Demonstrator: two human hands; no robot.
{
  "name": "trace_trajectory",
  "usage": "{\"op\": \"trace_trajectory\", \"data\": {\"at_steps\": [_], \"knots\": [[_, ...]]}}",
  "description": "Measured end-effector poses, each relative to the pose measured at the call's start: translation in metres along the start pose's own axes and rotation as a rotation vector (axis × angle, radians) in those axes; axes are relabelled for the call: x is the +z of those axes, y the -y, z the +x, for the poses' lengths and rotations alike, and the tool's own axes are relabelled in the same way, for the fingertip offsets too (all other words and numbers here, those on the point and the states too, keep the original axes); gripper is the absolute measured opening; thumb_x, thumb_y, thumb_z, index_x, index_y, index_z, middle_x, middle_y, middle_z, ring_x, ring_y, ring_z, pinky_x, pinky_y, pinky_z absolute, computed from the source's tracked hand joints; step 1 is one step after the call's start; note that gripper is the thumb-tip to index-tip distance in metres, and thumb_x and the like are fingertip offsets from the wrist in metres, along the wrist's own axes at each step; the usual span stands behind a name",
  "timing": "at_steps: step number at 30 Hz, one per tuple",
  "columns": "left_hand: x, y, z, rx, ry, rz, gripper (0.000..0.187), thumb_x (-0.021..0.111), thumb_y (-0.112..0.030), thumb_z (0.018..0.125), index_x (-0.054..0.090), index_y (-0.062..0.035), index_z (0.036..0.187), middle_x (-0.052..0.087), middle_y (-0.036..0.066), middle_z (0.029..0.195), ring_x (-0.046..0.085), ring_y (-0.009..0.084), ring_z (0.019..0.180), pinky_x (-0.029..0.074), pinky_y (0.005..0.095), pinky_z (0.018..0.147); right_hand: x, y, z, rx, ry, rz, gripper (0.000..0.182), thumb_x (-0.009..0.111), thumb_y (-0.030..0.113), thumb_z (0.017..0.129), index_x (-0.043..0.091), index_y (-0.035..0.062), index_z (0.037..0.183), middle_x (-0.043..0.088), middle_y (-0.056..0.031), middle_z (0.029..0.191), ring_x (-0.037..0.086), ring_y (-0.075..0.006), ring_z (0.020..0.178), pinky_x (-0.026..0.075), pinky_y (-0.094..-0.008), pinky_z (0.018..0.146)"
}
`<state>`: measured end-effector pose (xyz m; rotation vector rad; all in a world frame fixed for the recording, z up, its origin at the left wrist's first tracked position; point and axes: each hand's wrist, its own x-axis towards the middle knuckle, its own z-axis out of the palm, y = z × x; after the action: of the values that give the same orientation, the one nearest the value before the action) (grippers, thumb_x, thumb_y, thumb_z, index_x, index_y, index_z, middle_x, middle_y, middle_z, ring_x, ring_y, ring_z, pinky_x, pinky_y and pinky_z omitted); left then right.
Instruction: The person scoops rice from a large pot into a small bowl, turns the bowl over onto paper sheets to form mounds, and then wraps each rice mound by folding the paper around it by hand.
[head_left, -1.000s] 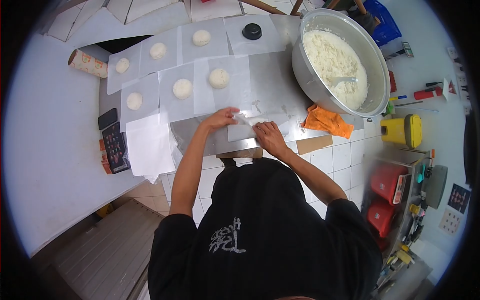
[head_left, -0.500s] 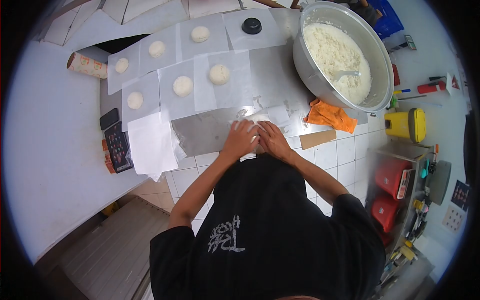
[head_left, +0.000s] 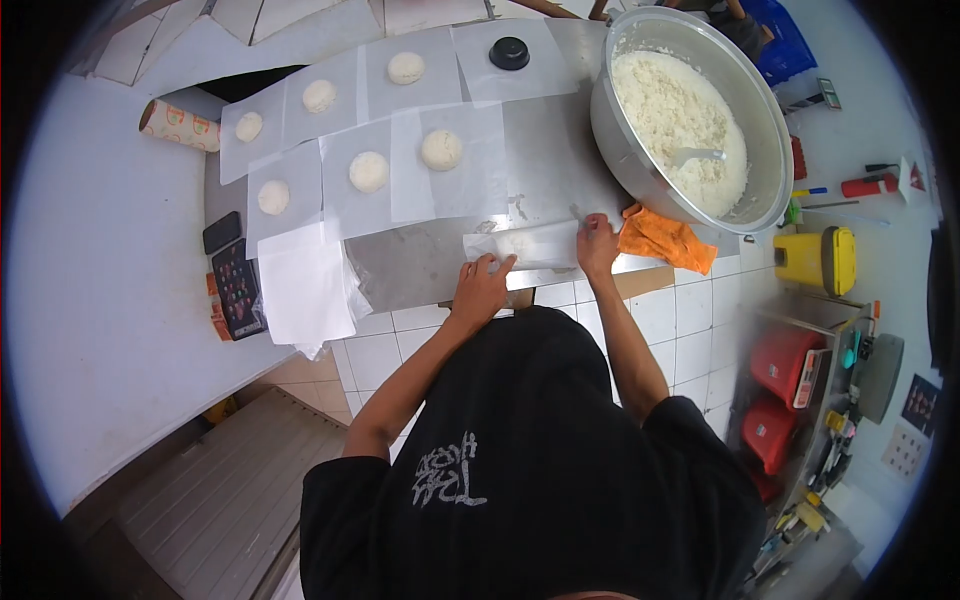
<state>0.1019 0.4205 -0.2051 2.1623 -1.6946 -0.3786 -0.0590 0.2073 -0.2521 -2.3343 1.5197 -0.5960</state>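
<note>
1. The left hand (head_left: 480, 285) lies flat, fingers spread, pressing the near-left end of a folded white paper packet (head_left: 522, 245) at the front edge of the steel table (head_left: 410, 265).
2. The right hand (head_left: 597, 240) pins the packet's right end with curled fingers (nothing is lifted; both hands press rather than grip), just beside a crumpled orange cloth (head_left: 660, 238).
3. Behind the packet, six round white rice mounds, such as this one (head_left: 441, 149), sit unwrapped on separate white paper squares; a seventh square carries a small black cup (head_left: 509, 52).
4. Right of the packet, a large metal bowl (head_left: 620, 140) holds plenty of white rice.
5. Judging by this, one packet is nearly folded, and six portions remain to wrap.
</note>
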Motion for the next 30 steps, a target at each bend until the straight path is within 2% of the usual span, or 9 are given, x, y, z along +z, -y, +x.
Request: {"op": "trace_trajectory", "data": {"at_steps": [2,4,6,10,13,15,24,28,30], "knots": [[-0.004,-0.003,0.002,-0.01,-0.051,-0.078,0.044,0.058,-0.011,0.087,0.055,-0.0073,0.131,0.057,0.021,0.118,0.058,0.0336,0.109,0.043,0.0472,0.095,-0.036,0.047,0.008,-0.119,-0.131,0.12,0.028,0.062,0.001,0.079,0.056,0.0081,0.106,0.062,-0.0123,0.092,0.061,-0.034,0.087,0.049,-0.0393,0.073],[0.003,0.003,0.006,0.007,-0.094,-0.151,0.041,0.057,-0.008,0.086,0.056,-0.004,0.127,0.06,0.023,0.114,0.061,0.0364,0.104,0.044,0.0481,0.094,-0.044,0.078,0.004,-0.027,0.348,0.623,0.028,0.06,-0.001,0.079,0.056,0.0082,0.106,0.061,-0.0139,0.096,0.06,-0.0378,0.096,0.05,-0.0455,0.078],[0.017,0.011,0.016,-0.288,-0.109,-0.536,0.037,0.058,-0.007,0.085,0.056,-0.0007,0.121,0.065,0.026,0.104,0.067,0.0389,0.09,0.044,0.0482,0.095,-0.015,0.074,-0.012,-0.239,0.328,0.43,0.032,0.056,-0.006,0.08,0.056,0.0063,0.109,0.058,-0.0176,0.11,0.064,-0.0322,0.083,0.052,-0.0394,0.075],[-0.009,0.01,0.053,-0.552,0.103,-0.309,0.03,0.058,-0.007,0.085,0.055,0.0004,0.115,0.067,0.027,0.095,0.069,0.0398,0.077,0.048,0.048,0.089,0.004,0.059,-0.009,-0.236,0.409,0.283,0.045,0.058,-0.005,0.077,0.048,0.0092,0.119,0.046,-0.0175,0.126,0.062,-0.04,0.084,0.053,-0.0444,0.079],[-0.009,0.011,0.065,-0.383,0.366,0.108,0.026,0.058,-0.01,0.087,0.055,-0.0014,0.111,0.066,0.024,0.105,0.067,0.0384,0.091,0.05,0.0478,0.085,0.002,0.045,0.0,-0.259,0.517,0.33,0.041,0.062,-0.002,0.077,0.052,0.0056,0.116,0.052,-0.0204,0.116,0.061,-0.0433,0.091,0.053,-0.0475,0.083],[-0.005,0.016,0.055,-0.107,0.07,0.312,0.023,0.057,-0.014,0.09,0.056,-0.0013,0.109,0.063,0.021,0.113,0.062,0.0371,0.101,0.049,0.0472,0.086,0.001,0.038,-0.004,-0.275,0.583,0.292,0.04,0.062,-0.001,0.078,0.054,0.0036,0.116,0.053,-0.0218,0.113,0.062,-0.0438,0.095,0.053,-0.0486,0.085],[0.018,0.035,-0.013,0.114,-0.23,-0.156,0.026,0.064,-0.017,0.088,0.063,-0.0046,0.111,0.064,0.017,0.113,0.06,0.0312,0.101,0.046,0.0447,0.095,-0.017,0.012,-0.045,-0.667,0.416,0.191,0.035,0.063,0.008,0.084,0.064,0.0035,0.118,0.058,-0.0167,0.124,0.052,-0.0382,0.118,0.047,-0.0428,0.094],[0.025,0.058,0.028,-0.122,0.046,-0.374,0.023,0.068,-0.021,0.087,0.069,-0.0071,0.105,0.069,0.015,0.104,0.062,0.0302,0.104,0.043,0.0502,0.097,0.008,0.027,0.024,-0.106,1.064,0.092,0.026,0.077,0.016,0.072,0.077,0.0164,0.097,0.07,-0.0107,0.114,0.067,-0.0345,0.098,0.051,-0.0395,0.085],[-0.005,0.049,0.058,-0.439,0.358,-0.317,0.016,0.074,-0.022,0.08,0.076,-0.0096,0.089,0.07,0.016,0.082,0.067,0.0282,0.085,0.043,0.0538,0.092,0.016,0.055,0.049,0.023,1.151,-0.174,0.035,0.081,0.023,0.066,0.077,0.0147,0.1,0.072,-0.0136,0.109,0.07,-0.0324,0.089,0.054,-0.0394,0.079]]}}
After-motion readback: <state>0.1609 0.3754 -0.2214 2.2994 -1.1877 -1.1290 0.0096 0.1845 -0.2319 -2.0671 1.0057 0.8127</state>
